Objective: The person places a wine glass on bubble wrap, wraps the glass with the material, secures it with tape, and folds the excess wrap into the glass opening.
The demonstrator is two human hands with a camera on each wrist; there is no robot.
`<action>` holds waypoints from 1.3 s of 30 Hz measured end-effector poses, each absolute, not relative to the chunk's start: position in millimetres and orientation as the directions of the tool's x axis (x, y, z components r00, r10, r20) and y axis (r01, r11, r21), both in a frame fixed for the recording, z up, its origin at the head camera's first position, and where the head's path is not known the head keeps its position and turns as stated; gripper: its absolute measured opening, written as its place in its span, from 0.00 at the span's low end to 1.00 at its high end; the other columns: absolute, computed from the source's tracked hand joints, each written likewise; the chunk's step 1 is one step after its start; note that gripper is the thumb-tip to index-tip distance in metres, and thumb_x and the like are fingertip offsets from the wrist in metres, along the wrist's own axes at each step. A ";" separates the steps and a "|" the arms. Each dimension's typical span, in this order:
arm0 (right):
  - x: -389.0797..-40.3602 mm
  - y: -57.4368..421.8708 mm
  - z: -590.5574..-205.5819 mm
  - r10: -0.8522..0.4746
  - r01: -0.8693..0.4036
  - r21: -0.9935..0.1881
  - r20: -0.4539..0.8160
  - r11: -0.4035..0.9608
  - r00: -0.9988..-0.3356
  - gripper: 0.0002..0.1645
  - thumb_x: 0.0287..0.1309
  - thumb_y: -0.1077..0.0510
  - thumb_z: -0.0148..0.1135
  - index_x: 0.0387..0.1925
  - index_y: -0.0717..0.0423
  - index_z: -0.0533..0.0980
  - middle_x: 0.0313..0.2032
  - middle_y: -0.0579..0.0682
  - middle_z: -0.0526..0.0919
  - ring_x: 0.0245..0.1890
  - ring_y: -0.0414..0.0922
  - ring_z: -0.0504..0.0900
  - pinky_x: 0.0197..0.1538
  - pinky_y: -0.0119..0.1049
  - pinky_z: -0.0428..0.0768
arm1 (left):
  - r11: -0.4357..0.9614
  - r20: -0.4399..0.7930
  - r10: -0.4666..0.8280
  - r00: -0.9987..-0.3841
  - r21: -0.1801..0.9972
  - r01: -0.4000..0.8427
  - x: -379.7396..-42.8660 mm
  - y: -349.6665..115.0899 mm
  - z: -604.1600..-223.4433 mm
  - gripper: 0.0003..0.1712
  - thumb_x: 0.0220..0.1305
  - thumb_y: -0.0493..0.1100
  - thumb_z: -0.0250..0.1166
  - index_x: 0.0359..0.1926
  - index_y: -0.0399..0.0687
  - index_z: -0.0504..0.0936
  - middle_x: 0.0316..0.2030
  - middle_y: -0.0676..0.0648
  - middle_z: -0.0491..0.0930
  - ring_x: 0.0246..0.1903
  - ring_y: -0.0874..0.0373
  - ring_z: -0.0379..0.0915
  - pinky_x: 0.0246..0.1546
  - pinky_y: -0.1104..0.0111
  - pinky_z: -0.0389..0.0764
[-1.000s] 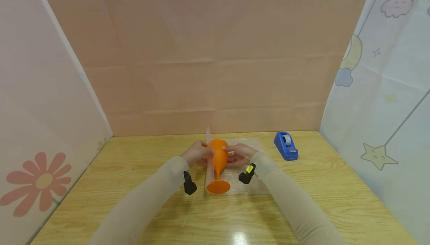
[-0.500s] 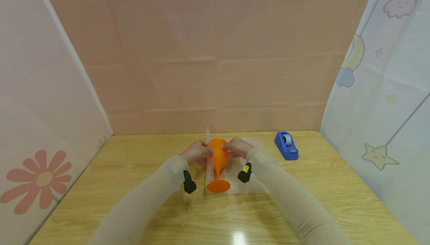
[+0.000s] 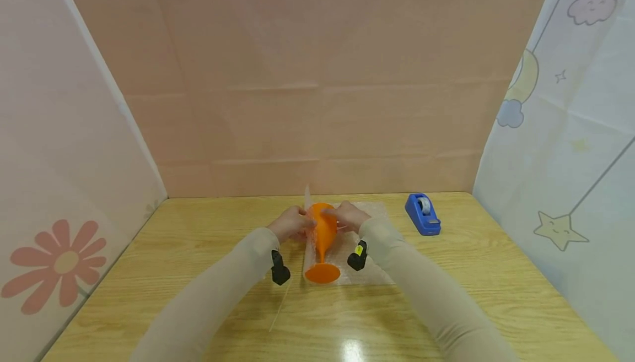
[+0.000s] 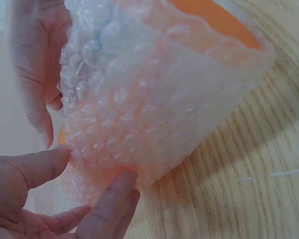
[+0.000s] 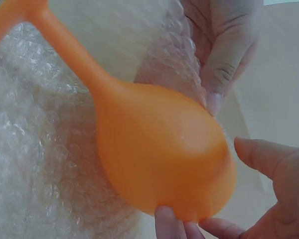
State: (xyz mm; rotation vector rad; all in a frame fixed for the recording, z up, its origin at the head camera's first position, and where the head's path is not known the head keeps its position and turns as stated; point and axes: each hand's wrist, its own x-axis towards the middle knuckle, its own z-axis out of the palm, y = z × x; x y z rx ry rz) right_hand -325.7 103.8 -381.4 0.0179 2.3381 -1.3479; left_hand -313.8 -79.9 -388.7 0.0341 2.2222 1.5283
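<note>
An orange goblet (image 3: pixel 325 235) lies on its side on a sheet of bubble wrap (image 3: pixel 364 271), its foot toward me. My left hand (image 3: pixel 290 224) holds the sheet's raised left edge against the bowl; in the left wrist view its thumb and fingers press the wrap (image 4: pixel 134 104). From the other side my right hand (image 3: pixel 349 216) holds the bowl. In the right wrist view its fingertips (image 5: pixel 167 221) touch the bowl's side and its thumb lies by the rim. The wrap covers only the left side of the goblet (image 5: pixel 159 144); its stem is bare.
A blue tape dispenser (image 3: pixel 423 216) with a roll of tape stands at the back right of the wooden table (image 3: pixel 198 224). A thin pale strip (image 3: pixel 280 309) lies in front of the left wrist. A pink backdrop (image 3: pixel 317 103) rises behind the table, with printed panels on both sides.
My right hand has shifted slightly left and up over the bowl, its thumb moving farther across it. The left hand has stayed at the raised wrap edge, and the goblet has barely moved.
</note>
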 end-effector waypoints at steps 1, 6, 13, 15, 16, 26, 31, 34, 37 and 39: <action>-325.3 102.9 -381.4 -0.199 0.225 -0.822 -0.375 0.524 -0.906 0.27 0.65 0.46 0.58 0.51 0.67 0.74 0.56 0.60 0.76 0.56 0.56 0.77 0.58 0.49 0.77 | 0.387 -0.341 0.262 -0.903 0.894 -0.225 -313.7 -80.1 -388.6 0.25 0.66 0.39 0.62 0.59 0.33 0.65 0.49 0.37 0.77 0.39 0.51 0.81 0.48 0.55 0.82; -327.3 100.6 -384.7 -0.173 0.243 -0.829 -0.373 0.504 -0.912 0.27 0.62 0.48 0.62 0.50 0.68 0.72 0.52 0.59 0.76 0.52 0.53 0.79 0.55 0.47 0.80 | 0.398 -0.335 0.256 -0.907 0.892 -0.217 -314.0 -79.9 -389.3 0.24 0.66 0.40 0.62 0.58 0.33 0.66 0.49 0.38 0.77 0.39 0.51 0.81 0.46 0.57 0.83; -327.2 101.5 -385.2 -0.165 0.266 -0.835 -0.384 0.481 -0.909 0.29 0.62 0.50 0.62 0.53 0.69 0.70 0.55 0.60 0.74 0.54 0.55 0.78 0.55 0.46 0.80 | 0.379 -0.351 0.264 -0.898 0.894 -0.238 -314.9 -81.3 -390.1 0.27 0.67 0.42 0.61 0.60 0.33 0.64 0.53 0.37 0.74 0.43 0.49 0.80 0.48 0.57 0.82; -327.0 101.8 -385.4 -0.162 0.268 -0.838 -0.383 0.476 -0.909 0.29 0.62 0.50 0.62 0.53 0.69 0.69 0.55 0.60 0.73 0.55 0.55 0.78 0.55 0.46 0.80 | 0.349 -0.363 0.267 -0.892 0.900 -0.262 -315.5 -82.2 -389.9 0.28 0.68 0.42 0.59 0.62 0.32 0.62 0.55 0.36 0.72 0.46 0.48 0.79 0.50 0.56 0.81; -326.9 102.0 -385.5 -0.159 0.270 -0.838 -0.383 0.474 -0.910 0.29 0.62 0.50 0.62 0.54 0.69 0.69 0.56 0.60 0.72 0.55 0.55 0.78 0.55 0.46 0.80 | 0.326 -0.370 0.269 -0.889 0.904 -0.278 -315.9 -82.4 -389.9 0.28 0.70 0.42 0.57 0.64 0.32 0.61 0.56 0.35 0.71 0.47 0.47 0.78 0.50 0.56 0.81; -326.1 105.6 -389.1 -0.155 0.284 -0.834 -0.396 0.473 -0.905 0.32 0.62 0.49 0.62 0.57 0.69 0.66 0.59 0.62 0.70 0.58 0.57 0.75 0.58 0.47 0.78 | 0.285 -0.403 0.226 -0.887 0.898 -0.335 -318.9 -82.6 -396.3 0.25 0.68 0.33 0.54 0.65 0.37 0.62 0.51 0.35 0.74 0.40 0.49 0.80 0.45 0.59 0.83; -327.3 105.8 -389.5 -0.150 0.293 -0.834 -0.402 0.468 -0.903 0.32 0.62 0.49 0.62 0.57 0.68 0.67 0.59 0.62 0.71 0.58 0.59 0.75 0.58 0.47 0.77 | 0.289 -0.396 0.205 -0.895 0.898 -0.331 -315.5 -80.6 -396.7 0.29 0.66 0.34 0.60 0.65 0.40 0.61 0.53 0.35 0.74 0.45 0.46 0.80 0.49 0.57 0.82; -327.4 105.9 -389.5 -0.154 0.292 -0.836 -0.401 0.465 -0.903 0.32 0.62 0.50 0.62 0.57 0.69 0.67 0.59 0.63 0.70 0.58 0.59 0.74 0.58 0.46 0.78 | 0.283 -0.402 0.192 -0.895 0.896 -0.342 -313.4 -79.2 -396.5 0.34 0.65 0.34 0.62 0.68 0.37 0.56 0.56 0.33 0.70 0.49 0.44 0.78 0.52 0.56 0.80; -326.8 105.8 -389.0 -0.157 0.292 -0.838 -0.400 0.461 -0.903 0.32 0.62 0.50 0.62 0.57 0.70 0.66 0.59 0.63 0.69 0.59 0.60 0.74 0.57 0.46 0.78 | 0.280 -0.408 0.178 -0.895 0.893 -0.352 -311.5 -79.2 -396.5 0.40 0.64 0.34 0.63 0.69 0.31 0.50 0.58 0.32 0.67 0.51 0.43 0.76 0.54 0.56 0.79; -326.6 105.7 -389.0 -0.163 0.286 -0.840 -0.397 0.462 -0.903 0.32 0.62 0.50 0.62 0.57 0.70 0.66 0.59 0.63 0.70 0.59 0.60 0.74 0.57 0.46 0.78 | 0.279 -0.409 0.174 -0.896 0.893 -0.353 -310.7 -80.0 -396.9 0.41 0.64 0.34 0.63 0.69 0.28 0.49 0.59 0.31 0.65 0.51 0.43 0.76 0.55 0.56 0.78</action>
